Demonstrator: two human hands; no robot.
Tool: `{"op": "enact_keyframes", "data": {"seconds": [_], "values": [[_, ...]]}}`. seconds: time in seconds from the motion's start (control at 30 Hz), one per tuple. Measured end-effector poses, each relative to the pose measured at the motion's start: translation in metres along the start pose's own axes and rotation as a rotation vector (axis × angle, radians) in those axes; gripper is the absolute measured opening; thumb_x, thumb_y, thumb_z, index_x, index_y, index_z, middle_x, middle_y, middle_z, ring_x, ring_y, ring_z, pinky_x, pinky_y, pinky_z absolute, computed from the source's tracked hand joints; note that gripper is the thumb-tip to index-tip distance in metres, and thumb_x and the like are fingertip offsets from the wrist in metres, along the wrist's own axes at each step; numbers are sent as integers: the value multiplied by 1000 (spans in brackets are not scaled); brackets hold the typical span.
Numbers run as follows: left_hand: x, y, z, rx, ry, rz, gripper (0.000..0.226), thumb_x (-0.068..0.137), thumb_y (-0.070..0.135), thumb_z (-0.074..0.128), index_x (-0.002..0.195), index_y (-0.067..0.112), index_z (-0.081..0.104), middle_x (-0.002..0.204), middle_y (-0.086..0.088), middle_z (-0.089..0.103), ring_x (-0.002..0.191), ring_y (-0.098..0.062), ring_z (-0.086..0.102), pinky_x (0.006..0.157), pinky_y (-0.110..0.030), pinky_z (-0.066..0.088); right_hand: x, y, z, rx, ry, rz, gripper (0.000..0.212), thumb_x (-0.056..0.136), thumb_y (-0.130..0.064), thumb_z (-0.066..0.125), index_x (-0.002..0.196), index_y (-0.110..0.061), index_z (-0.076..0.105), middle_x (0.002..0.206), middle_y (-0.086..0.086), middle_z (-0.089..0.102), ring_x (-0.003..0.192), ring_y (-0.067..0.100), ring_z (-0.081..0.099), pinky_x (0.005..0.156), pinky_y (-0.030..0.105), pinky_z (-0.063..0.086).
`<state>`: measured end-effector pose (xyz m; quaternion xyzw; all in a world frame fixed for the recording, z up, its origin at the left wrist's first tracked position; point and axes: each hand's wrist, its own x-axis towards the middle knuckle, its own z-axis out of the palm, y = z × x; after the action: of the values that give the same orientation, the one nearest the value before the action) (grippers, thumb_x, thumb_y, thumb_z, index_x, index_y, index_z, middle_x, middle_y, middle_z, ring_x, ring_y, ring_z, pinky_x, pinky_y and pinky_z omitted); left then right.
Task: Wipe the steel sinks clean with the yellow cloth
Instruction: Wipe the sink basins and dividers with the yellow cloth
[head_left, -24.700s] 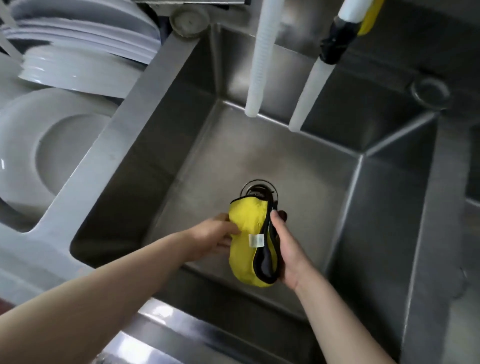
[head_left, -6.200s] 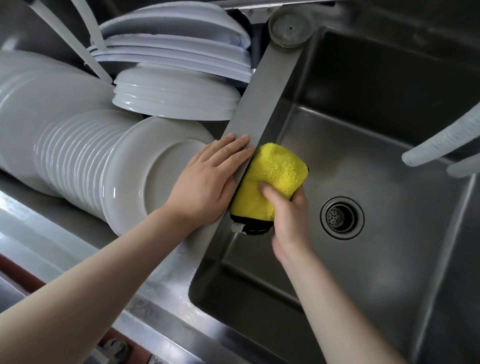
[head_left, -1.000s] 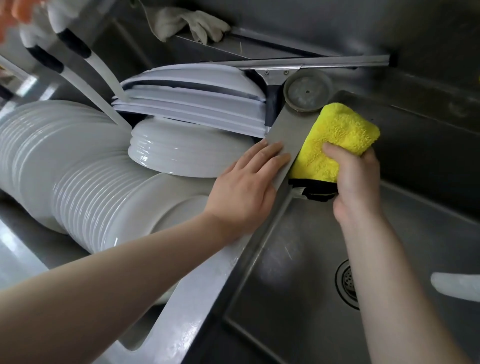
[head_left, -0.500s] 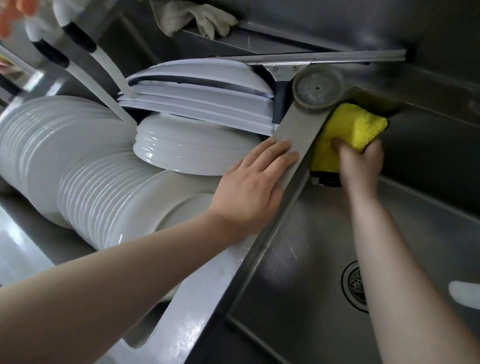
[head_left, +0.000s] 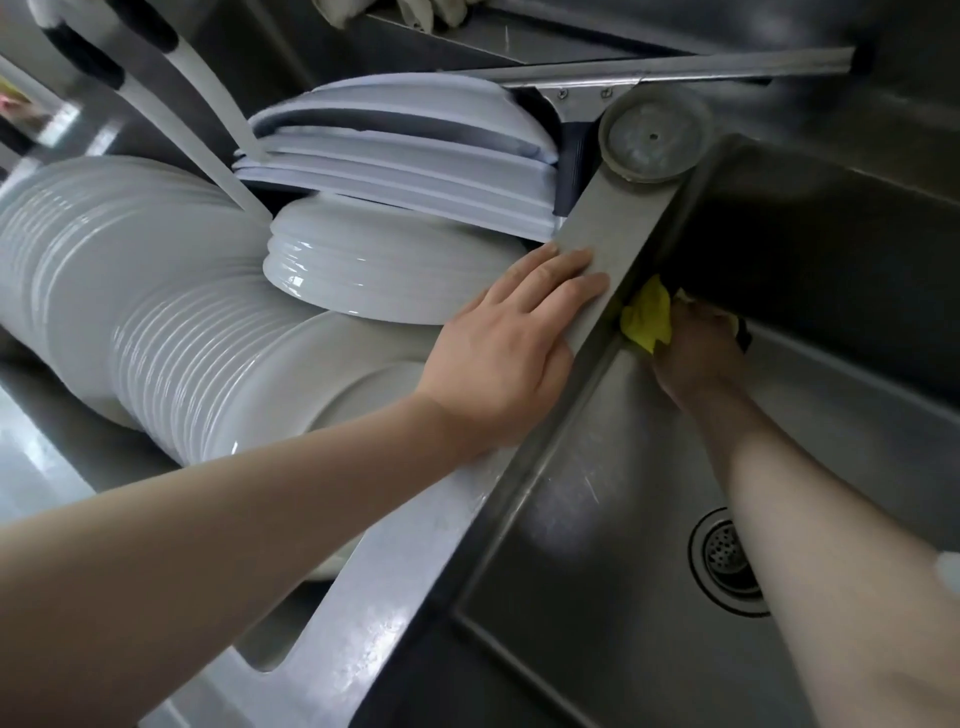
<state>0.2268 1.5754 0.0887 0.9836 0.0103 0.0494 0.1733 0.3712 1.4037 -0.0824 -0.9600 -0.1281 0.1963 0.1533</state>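
Drain lying nearest in the right sink; left hand is resting flat, fingers straight, on the divider. Right hand is gripping the yellow cloth, fingers curled, scrubbing the far-left corner. Next move likely calls for sweeping along the back wall.

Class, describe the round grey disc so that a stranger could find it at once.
Start at the steel divider between the two sinks and follow it to its far end. The round grey disc lies flat there, unlike the white plates stacked beside it.
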Motion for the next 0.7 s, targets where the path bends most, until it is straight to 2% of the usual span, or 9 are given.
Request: {"op": "enact_keyframes", "data": {"seconds": [0.07,0.17,0.27,0.43,0.53,0.63,0.7], "values": [[0,0,0,1,-9,4,50,92,19,40,141,20,51,152,4,43,147,-18,30,113,-38,38,-5,-4,8,-27,0,8,51,90,-18,58,138,-9,45,135,22,50,118,45,48,95,44,43],[0,0,0,-7,-19,7,49,93,21,39,141,20,50,153,4,43,147,-18,30,113,-40,38,-28,-14,23,-1,11,45,60,86,-24,60,142,-14,40,125,18,56,107,43,56,90,43,44],[1,0,1,-6,-20,4,49,93,21,39,141,21,50,153,4,42,147,-18,29,112,-40,39,-71,-22,37,89,-28,64,60,84,-26,60,140,-11,43,117,19,59,101,43,58,85,43,47],[0,1,1,-6,-10,0,50,93,24,36,141,22,50,152,5,42,146,-17,30,108,-42,44,-164,-39,74,200,-105,28,35,82,-33,63,112,-14,63,101,11,67,92,37,65,76,38,49],[0,-1,0,5,-18,9,49,95,25,35,143,22,48,153,5,41,147,-17,29,110,-41,42,-208,-42,101,238,-167,-50,38,78,-45,49,101,-19,66,95,3,69,90,28,67,76,37,53],[0,-1,0,8,-12,17,49,96,25,35,143,21,48,153,5,41,147,-17,29,111,-41,41,-237,-46,108,191,-272,-106,29,60,-32,60,85,-19,67,76,3,66,67,27,67,57,34,54],[0,-1,1,9,-4,19,49,96,24,35,142,21,49,153,5,42,147,-16,29,112,-40,40,-251,-49,109,135,-276,-161,37,52,-26,67,89,-20,68,75,3,66,65,25,67,56,32,54]]}}
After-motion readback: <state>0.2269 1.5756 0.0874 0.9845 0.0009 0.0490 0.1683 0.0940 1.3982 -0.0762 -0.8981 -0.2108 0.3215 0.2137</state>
